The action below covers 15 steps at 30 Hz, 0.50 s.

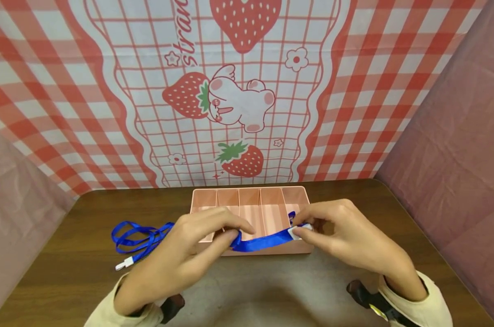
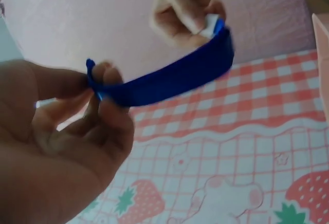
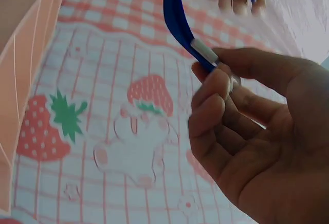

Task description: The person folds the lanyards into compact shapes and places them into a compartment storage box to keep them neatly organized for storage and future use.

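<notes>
Both hands hold a blue lanyard [image 1: 263, 243] stretched in front of the pink compartment box [image 1: 267, 249]. My left hand [image 1: 195, 243] pinches a folded part of its strap between thumb and fingers. At the other side, my right hand [image 1: 345, 234] pinches the white clip end [image 3: 204, 51]. In the left wrist view the strap [image 2: 177, 80] sags slightly between the two hands, and a small blue fold stands up beyond the left fingertips. Part of the clip is hidden by the right fingers.
A second blue lanyard [image 1: 137, 257] lies loosely coiled on the brown table [image 1: 75, 254] at the left, its white clip [image 1: 125, 263] toward the front. A checked strawberry-print cloth [image 1: 353, 113] hangs behind the table. Pinkish fabric [image 1: 447, 150] covers the right side.
</notes>
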Motion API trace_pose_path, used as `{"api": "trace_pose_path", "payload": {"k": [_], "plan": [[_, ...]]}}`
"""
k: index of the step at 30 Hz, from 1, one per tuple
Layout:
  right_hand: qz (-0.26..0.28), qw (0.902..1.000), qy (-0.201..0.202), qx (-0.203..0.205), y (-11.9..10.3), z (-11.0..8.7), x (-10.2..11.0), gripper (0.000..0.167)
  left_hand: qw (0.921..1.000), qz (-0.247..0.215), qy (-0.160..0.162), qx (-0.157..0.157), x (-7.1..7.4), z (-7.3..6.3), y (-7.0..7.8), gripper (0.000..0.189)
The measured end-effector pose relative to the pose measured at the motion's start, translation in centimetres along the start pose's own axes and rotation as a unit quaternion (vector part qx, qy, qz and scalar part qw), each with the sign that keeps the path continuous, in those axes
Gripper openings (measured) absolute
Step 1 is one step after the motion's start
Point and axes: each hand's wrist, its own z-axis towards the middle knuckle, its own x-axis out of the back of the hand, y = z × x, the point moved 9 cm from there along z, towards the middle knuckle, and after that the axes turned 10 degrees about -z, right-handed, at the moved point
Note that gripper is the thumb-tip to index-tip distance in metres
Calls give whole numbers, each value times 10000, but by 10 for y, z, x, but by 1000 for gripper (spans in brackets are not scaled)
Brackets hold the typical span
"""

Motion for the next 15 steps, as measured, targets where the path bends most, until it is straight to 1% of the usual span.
{"api": "trace_pose_path", "payload": {"k": [2, 4, 6, 8, 11, 13, 15], "plan": [[85, 9996, 248, 126, -7, 2, -1, 14, 9998, -19, 196, -53, -2, 2, -1, 22], [210, 9980, 537, 239, -15, 3, -3, 10, 9989, -5, 455, -129, -5, 3, -1, 20], [370, 9952, 822, 383, -23, 4, -5, 6, 9974, 15, 674, -271, -9, 4, -1, 18], [601, 9916, 1029, 509, -31, 5, -8, 7, 9960, 40, 810, -374, -14, 5, -1, 16], [924, 9875, 1106, 633, -39, 5, -15, 13, 9953, 64, 856, -439, -21, 5, -1, 13], [1083, 9865, 1080, 584, -41, 5, -18, 18, 9952, 87, 857, -461, -24, 5, -1, 8], [1157, 9866, 1059, 448, -41, 5, -21, 21, 9951, 106, 855, -486, -26, 4, -1, 5]]}}
